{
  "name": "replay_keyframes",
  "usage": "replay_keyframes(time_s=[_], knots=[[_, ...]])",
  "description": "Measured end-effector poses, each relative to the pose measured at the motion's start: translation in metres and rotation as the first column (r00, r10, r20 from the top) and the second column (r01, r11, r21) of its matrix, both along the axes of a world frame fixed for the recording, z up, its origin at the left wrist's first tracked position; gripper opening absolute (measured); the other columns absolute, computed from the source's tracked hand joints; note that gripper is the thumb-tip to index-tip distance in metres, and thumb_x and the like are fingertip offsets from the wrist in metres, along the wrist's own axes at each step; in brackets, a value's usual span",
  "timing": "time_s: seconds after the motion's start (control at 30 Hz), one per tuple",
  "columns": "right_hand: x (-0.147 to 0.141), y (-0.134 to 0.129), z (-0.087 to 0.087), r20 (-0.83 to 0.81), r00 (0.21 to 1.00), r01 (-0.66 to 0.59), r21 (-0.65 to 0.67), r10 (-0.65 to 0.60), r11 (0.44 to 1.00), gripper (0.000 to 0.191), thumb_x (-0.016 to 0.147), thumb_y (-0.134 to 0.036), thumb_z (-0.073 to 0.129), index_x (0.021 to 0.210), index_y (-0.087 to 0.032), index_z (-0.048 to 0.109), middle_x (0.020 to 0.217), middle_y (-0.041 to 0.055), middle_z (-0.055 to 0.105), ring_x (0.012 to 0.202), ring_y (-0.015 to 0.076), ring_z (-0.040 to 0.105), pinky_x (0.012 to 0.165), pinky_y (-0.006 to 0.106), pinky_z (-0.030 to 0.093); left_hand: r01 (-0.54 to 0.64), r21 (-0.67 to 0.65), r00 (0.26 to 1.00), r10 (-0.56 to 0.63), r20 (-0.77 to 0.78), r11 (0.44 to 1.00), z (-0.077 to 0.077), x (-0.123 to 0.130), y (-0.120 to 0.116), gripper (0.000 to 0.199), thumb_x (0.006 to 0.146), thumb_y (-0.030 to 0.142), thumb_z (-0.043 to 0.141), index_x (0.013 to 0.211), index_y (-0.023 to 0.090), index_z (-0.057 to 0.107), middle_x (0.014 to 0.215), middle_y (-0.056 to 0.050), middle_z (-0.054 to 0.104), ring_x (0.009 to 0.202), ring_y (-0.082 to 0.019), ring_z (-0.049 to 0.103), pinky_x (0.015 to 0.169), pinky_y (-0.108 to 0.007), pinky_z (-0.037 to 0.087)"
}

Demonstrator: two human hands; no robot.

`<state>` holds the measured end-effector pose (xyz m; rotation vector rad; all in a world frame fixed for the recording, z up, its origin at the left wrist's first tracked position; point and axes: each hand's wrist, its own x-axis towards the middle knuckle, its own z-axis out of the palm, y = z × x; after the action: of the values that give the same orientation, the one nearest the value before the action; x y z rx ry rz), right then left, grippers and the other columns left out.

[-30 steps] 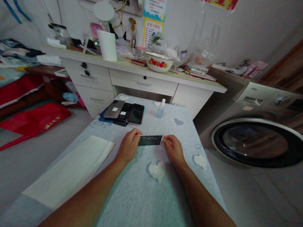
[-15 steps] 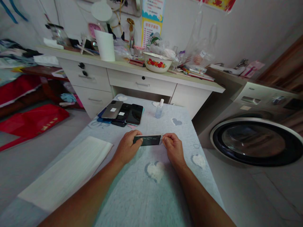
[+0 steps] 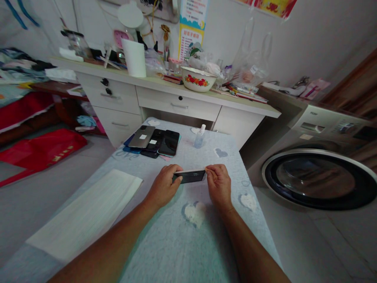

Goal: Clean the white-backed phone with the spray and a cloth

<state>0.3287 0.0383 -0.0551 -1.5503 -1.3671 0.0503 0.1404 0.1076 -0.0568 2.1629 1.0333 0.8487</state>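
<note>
Hands (image 3: 165, 186) grip phone (image 3: 191, 177) edges — bottle (image 3: 199, 138) apart.

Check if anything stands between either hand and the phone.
Nothing visible does: the left hand grips the left end of the phone, and the right hand touches its right end. The spray bottle and other phones sit farther back.

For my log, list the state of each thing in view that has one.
Phone: held sideways, tilted, screen dark.
Left grip: closed on the phone's left end.
Right grip: pinching its right end.
Other phones: lying in an overlapping pile.
Bottle: upright, cap on.
White sheet: laid flat.
Washing machine door: shut.
Middle drawer: shut.
</note>
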Motion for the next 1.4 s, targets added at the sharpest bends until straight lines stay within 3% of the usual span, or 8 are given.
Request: replay_keyframes(time_s=[0.2,0.47,0.63,0.83,1.2,1.4], knots=[[-0.004,-0.002,0.001,0.158,0.987,-0.002,0.005,0.002,1.000,0.018,0.088,-0.016,0.049,0.095,-0.019,0.065,0.090,0.0059,0.054,0.085,0.0180,0.054,0.078,0.033,0.047,0.057,0.017,0.998,-0.057,0.014,0.998,0.002,0.003,-0.008,0.018,0.079,0.015,0.047,0.094,0.020,0.055,0.094,-0.003,0.060,0.094,-0.022,0.052,0.083,-0.034,0.041],[-0.023,-0.002,0.003,0.271,0.958,-0.100,0.010,0.093,0.995,0.019,0.088,-0.014,0.049,0.097,-0.018,0.065,0.091,0.0071,0.055,0.087,0.0188,0.052,0.076,0.032,0.047,0.116,-0.007,0.993,-0.116,0.000,0.993,0.006,0.002,-0.008,0.026,0.075,0.010,0.044,0.096,0.019,0.057,0.096,-0.004,0.059,0.096,-0.022,0.051,0.085,-0.035,0.041],[-0.013,-0.002,0.005,0.282,0.959,0.006,0.004,-0.007,1.000,0.018,0.088,-0.015,0.049,0.094,-0.018,0.066,0.089,0.0069,0.054,0.085,0.0190,0.052,0.078,0.034,0.046,0.148,-0.059,0.989,-0.148,0.007,0.987,0.007,-0.001,-0.001,0.030,0.075,0.011,0.049,0.100,0.020,0.063,0.095,-0.003,0.060,0.095,-0.020,0.055,0.085,-0.032,0.041],[-0.004,-0.001,0.004,0.279,0.957,0.084,-0.032,-0.072,0.996,0.019,0.088,-0.017,0.048,0.094,-0.018,0.066,0.089,0.0071,0.054,0.085,0.0195,0.052,0.078,0.035,0.046,0.066,-0.165,0.995,-0.078,-0.069,0.984,0.005,-0.007,0.006,0.022,0.070,0.012,0.056,0.089,0.018,0.066,0.082,-0.001,0.059,0.076,-0.016,0.056,0.068,-0.026,0.040],[-0.022,-0.005,0.007,0.348,0.936,-0.050,0.004,0.046,0.999,0.018,0.087,-0.012,0.048,0.092,-0.016,0.065,0.088,0.0079,0.055,0.085,0.0200,0.051,0.076,0.034,0.046,0.147,-0.163,0.989,-0.148,0.006,0.976,0.004,0.000,-0.002,0.025,0.072,0.013,0.058,0.093,0.020,0.072,0.077,0.001,0.055,0.068,-0.012,0.051,0.062,-0.023,0.037],[-0.038,-0.010,0.007,0.373,0.918,-0.139,-0.014,0.134,0.990,0.019,0.088,-0.013,0.048,0.096,-0.016,0.066,0.091,0.0081,0.054,0.085,0.0197,0.050,0.076,0.034,0.045,0.148,-0.121,0.989,-0.145,0.036,0.982,0.000,0.003,-0.006,0.017,0.073,0.012,0.057,0.082,0.018,0.070,0.075,0.001,0.053,0.068,-0.011,0.051,0.062,-0.022,0.036]])
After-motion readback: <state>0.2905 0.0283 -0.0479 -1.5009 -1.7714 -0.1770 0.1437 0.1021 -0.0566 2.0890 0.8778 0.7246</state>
